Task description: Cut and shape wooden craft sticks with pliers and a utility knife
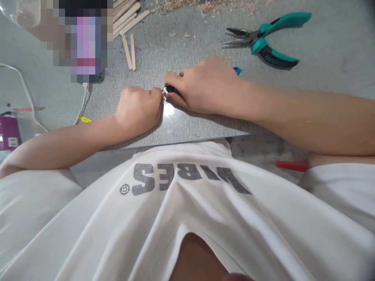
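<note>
My left hand (pixel 140 108) is closed just above the table near its front edge. What its fingers pinch, if anything, is hidden. Facing it, my right hand (pixel 203 86) wraps around a small tool with a shiny metal head (pixel 168 89) and a dark body. The head points at my left fingertips and seems to meet them. A blue piece (pixel 238 71) sticks out behind my right wrist; whether it belongs to the tool I cannot tell. Two flat wooden sticks (pixel 129 52) lie beyond my left hand.
Teal-handled needle-nose pliers (pixel 260 37) lie at the back right, jaws apart. More wooden sticks (pixel 125 15) are piled at the back, beside wood shavings (pixel 216 7). A white cable (pixel 84 99) with a yellow tag runs at left. A purple box (pixel 9 132) is at the far left.
</note>
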`<state>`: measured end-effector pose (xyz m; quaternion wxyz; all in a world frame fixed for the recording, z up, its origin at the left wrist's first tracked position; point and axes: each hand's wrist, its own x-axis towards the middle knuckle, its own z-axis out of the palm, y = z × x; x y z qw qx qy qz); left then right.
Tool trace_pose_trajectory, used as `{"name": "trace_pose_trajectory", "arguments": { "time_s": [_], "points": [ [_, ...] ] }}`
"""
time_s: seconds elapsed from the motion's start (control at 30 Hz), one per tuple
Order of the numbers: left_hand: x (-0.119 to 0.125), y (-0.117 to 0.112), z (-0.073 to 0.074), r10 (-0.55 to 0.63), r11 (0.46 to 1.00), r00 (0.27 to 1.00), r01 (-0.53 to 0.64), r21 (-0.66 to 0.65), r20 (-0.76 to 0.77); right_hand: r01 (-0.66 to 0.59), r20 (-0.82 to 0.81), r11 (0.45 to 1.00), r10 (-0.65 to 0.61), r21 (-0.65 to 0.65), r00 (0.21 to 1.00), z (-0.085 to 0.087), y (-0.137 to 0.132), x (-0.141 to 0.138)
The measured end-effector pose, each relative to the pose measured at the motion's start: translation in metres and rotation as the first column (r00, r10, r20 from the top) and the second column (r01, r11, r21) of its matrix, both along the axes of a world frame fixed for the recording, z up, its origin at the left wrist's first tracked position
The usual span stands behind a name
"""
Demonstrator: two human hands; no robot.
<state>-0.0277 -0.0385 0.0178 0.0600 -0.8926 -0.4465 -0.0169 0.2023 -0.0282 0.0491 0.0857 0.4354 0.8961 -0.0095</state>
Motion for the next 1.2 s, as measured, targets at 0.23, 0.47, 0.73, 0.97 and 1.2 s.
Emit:
{"name": "trace_pose_trajectory", "arguments": {
  "time_s": [0.23,0.47,0.73,0.97,1.2],
  "points": [
    [0.000,0.001,0.000,0.012,1.000,0.999,-0.011,-0.028,0.030,0.008,-0.021,1.000,-0.008,-0.013,1.000,0.000,0.000,-0.002],
    [0.003,0.001,0.000,0.111,0.987,0.992,-0.102,-0.126,0.061,0.006,-0.025,1.000,-0.005,0.012,1.000,-0.004,-0.002,0.000],
    [0.007,0.024,0.012,0.167,0.970,0.986,-0.169,-0.172,-0.025,0.122,-0.032,0.992,-0.122,-0.025,0.992,-0.001,0.007,0.003],
    [-0.004,0.048,0.016,0.254,0.960,0.957,-0.232,-0.158,0.139,0.102,-0.159,0.984,-0.125,-0.145,0.979,-0.002,0.014,0.022],
    [-0.001,0.029,0.021,0.247,0.899,0.896,-0.071,-0.432,0.368,0.131,-0.183,0.984,-0.152,-0.119,0.971,0.003,0.013,0.020]
  ]
}}
